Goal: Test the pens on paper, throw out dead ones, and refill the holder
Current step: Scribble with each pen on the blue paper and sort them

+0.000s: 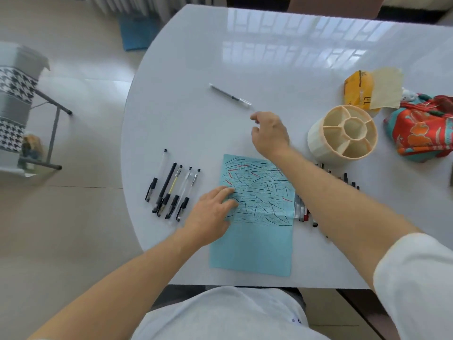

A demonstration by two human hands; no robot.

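Fingers of right hand loosely curled, holding nothing, just short of lone pen. Left hand flat, pinning paper. Advice: pinch barrel mid-length; holder sits right, empty.

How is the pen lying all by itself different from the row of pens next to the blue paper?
The lone pen lies far up the table, slanted, just beyond the right hand. The row of pens lies close together, roughly parallel, left of the blue paper, beside the left hand. Neither hand holds any of them. All lie flat.
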